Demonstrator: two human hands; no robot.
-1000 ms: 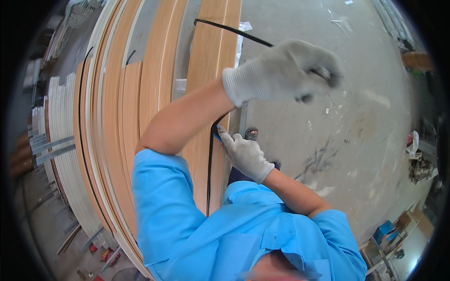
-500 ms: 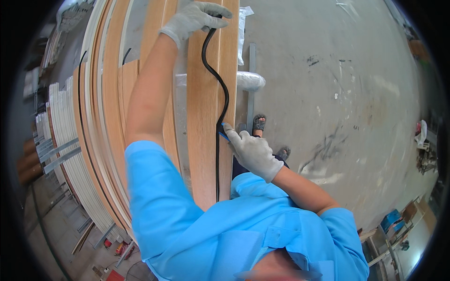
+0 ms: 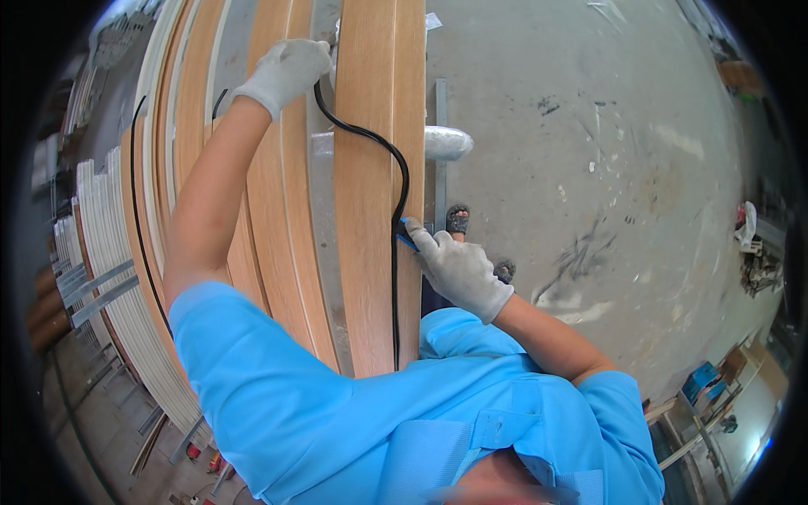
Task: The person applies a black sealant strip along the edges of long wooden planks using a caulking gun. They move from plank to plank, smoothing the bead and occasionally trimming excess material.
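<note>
My left hand, in a grey work glove, is raised high and grips a black rubber strip near the top of an upright wooden panel. The strip curves down from that hand and runs along a groove in the panel's edge. My right hand, also gloved, holds a small blue tool pressed against the strip where it meets the groove. Below the tool the strip lies straight in the groove.
More wood-coloured and white panels stand on edge to the left, several deep. A concrete floor with paint marks spreads to the right. My sandalled feet show beside the panel. Blue crates and clutter sit at the far right.
My left hand swung from the right side, over the floor, up and left to the top of the panel, carrying the strip with it. The right hand stayed at the groove.
</note>
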